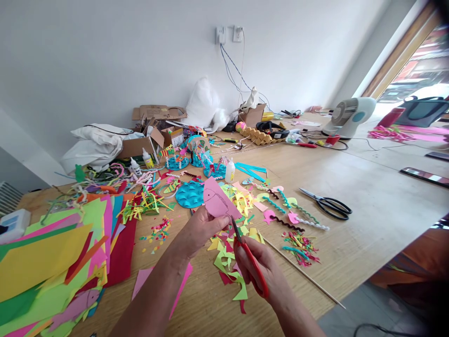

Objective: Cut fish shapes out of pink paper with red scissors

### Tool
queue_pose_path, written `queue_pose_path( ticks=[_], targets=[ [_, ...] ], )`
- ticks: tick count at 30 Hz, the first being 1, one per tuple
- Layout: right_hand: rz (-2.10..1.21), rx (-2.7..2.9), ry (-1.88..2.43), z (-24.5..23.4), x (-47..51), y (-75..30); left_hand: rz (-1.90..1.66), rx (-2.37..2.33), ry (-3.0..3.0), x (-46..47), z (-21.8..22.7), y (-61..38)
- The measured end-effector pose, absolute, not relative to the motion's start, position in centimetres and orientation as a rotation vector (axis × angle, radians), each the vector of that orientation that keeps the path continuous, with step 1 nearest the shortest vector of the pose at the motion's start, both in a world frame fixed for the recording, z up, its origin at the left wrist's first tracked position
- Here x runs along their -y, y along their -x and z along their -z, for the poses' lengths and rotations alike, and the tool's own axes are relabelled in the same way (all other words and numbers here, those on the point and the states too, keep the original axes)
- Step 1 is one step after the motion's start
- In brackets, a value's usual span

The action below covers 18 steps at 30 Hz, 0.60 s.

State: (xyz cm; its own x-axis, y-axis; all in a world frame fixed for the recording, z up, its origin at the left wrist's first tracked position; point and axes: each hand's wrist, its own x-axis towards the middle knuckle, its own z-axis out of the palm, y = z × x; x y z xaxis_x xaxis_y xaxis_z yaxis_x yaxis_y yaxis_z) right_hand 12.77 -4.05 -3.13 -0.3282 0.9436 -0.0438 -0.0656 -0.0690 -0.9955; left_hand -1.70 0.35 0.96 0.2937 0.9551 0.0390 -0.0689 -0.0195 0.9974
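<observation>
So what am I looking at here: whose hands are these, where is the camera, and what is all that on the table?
No machine here: these are a person's two bare hands, filmed by one camera worn on their head, looking forward and down. The left hand holds a pink paper with a drawn outline, seemingly a fish. The right hand grips red scissors, their blades at the paper's lower edge. Below lies a wooden table strewn with paper scraps. To the left is a stack of coloured sheets; further back stand a glue bottle and a blue disc; black scissors lie to the right, and a fan stands far behind.
</observation>
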Motion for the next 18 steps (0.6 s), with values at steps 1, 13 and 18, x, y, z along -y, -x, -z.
queue_pose_path(
  ticks=[1, 13, 18],
  targets=[
    [-1.524, 1.369, 1.017, 3.17, 4.03, -12.75, -1.039, -0.929, -1.300, -0.33, -1.02, 1.66],
    [-1.518, 1.394, 1.042, 2.97, 3.97, -12.76, -1.030, -0.911, -1.234, -0.21, -1.45, 1.24],
    [-1.467, 1.441, 1.025, 3.41, 3.96, -13.02, -0.999, -0.898, -1.268, -0.34, -1.11, 1.57]
  ],
)
